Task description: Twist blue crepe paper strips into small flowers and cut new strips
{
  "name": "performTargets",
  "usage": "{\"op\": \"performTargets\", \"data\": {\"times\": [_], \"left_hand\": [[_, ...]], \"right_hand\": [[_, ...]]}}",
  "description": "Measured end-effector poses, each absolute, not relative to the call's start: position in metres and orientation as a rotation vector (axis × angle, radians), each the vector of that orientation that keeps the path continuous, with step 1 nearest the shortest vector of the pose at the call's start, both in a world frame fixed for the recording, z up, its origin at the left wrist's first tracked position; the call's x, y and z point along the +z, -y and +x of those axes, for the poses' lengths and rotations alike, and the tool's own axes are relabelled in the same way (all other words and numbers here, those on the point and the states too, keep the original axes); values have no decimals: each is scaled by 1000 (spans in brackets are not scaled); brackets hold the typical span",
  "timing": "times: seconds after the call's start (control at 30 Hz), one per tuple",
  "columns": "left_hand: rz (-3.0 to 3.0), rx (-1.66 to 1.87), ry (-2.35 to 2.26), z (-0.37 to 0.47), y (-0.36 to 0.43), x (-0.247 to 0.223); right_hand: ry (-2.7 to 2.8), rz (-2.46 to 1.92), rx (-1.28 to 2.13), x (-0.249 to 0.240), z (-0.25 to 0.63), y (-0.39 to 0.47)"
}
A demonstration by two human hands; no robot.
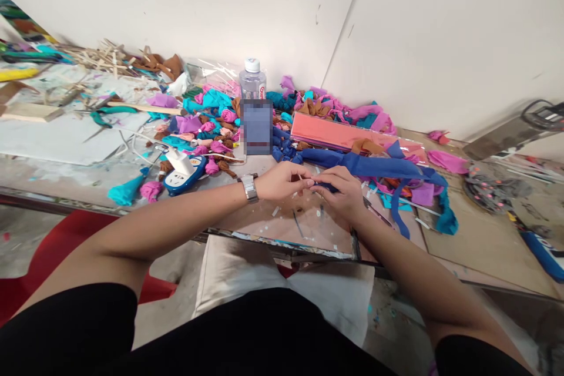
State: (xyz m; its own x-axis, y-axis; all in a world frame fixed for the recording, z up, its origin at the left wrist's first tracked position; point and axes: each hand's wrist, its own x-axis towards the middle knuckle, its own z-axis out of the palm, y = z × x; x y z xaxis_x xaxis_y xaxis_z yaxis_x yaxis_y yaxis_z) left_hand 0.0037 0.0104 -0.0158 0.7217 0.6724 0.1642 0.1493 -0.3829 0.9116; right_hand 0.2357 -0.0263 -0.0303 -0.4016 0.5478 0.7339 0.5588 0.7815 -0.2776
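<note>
My left hand [285, 181], with a metal-banded watch [249, 188] on its wrist, is closed in a pinch over the table's front part. What lies between its fingertips is too small to make out. Touching those fingertips, my right hand [342, 192] is closed around a small dark blue piece [326, 187] that looks like crepe paper, mostly hidden by the fingers. Just behind both hands, a long blue strip [374, 164] of similar material stretches to the right and curls down over coloured scraps. Many small twisted bundles in blue, pink and brown lie beyond my left hand.
A bottle [252, 79] stands behind a blurred-out upright rectangle [258, 127]. Left are a power strip [178, 181] with a white plug, pliers [108, 114] and wooden sticks. A pink packet [348, 134] lies at the back, cardboard [480, 247] at the right.
</note>
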Motion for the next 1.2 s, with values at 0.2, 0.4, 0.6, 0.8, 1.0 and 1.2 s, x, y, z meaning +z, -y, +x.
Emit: {"op": "performTargets", "data": {"times": [0.2,0.4,0.6,0.8,1.0,1.2], "left_hand": [[1813,621,-594,7,-9,-17],[1751,622,-600,8,-10,-20],[1775,632,-611,4,-12,-18],[1794,728,-597,3,-14,-16],[1779,724,-670,4,-14,-13],[1766,715,-679,4,-14,-13]], "right_hand": [[2097,-848,6,-28,235,29],[2087,-881,26,-27,234,29],[2090,-862,-9,-25,234,28],[2043,-903,-46,-25,234,29],[2041,-888,-94,-24,234,28],[2034,-885,-99,-23,234,28]]}}
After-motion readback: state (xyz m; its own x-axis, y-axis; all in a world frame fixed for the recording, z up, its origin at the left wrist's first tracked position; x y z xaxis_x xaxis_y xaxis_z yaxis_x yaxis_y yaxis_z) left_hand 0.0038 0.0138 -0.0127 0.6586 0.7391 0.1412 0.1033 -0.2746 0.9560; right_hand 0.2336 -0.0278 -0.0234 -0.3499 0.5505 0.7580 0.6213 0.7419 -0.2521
